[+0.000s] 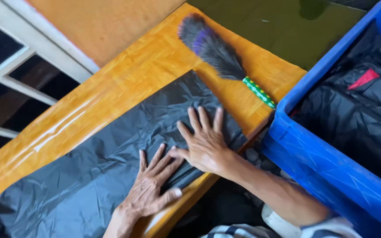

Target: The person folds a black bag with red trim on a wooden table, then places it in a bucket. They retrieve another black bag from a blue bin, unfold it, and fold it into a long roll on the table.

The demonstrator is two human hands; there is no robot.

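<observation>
A long black plastic bag [106, 154] lies flat across a glossy wooden table [124, 79]. My left hand [153, 185] rests palm down on the bag near the table's front edge, fingers spread. My right hand [206, 143] presses flat on the bag just to its right, fingers spread toward the bag's end. The thumb of my right hand touches the fingertips of my left. Neither hand grips anything.
A feather duster [217, 50] with a green dotted handle lies on the table beyond the bag. A large blue plastic bin [331, 172] holding more black bags stands at the right. A white-framed window is at the left, with an orange wall behind.
</observation>
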